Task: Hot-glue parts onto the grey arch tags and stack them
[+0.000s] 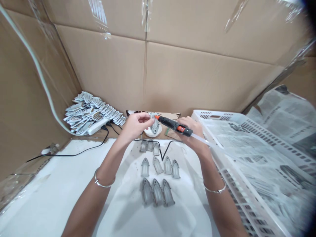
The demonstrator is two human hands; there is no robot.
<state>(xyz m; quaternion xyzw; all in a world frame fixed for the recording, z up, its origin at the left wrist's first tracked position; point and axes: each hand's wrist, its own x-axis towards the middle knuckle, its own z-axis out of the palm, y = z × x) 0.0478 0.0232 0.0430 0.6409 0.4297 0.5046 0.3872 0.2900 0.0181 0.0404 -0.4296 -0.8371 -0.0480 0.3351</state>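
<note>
My left hand (139, 125) pinches the edge of a small grey arched piece (155, 126), held upright over a small white dish (149, 133). My right hand (191, 131) is wrapped round a black and orange glue gun (172, 124), its orange tip touching or very near the top of the held piece. A clear glue stick (200, 138) sticks out of the gun's back end. Several similar grey arched pieces (156, 192) lie in rows on the white table (187, 210), below my hands.
A pile of grey and white pieces (90, 112) fills the back left, beside a white power strip (98, 126) with black cables (81, 153). On the right, a white plastic basket (247, 200) holds newspaper (237, 144). Cardboard walls (185, 75) enclose the table.
</note>
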